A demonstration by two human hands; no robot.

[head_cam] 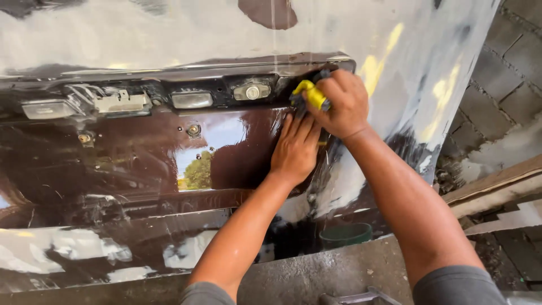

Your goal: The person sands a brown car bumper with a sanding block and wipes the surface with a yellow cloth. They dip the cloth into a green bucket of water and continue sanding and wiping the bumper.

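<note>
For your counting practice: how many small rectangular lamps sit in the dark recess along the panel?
2. One lamp sits at the recess's left end; the other lamp is near the middle, left of the round lock. The right hand could hide more.

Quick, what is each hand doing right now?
Left hand: open, pressed flat on the glossy dark car panel.
Right hand: closed around a yellow-handled tool, held against the panel.
</note>
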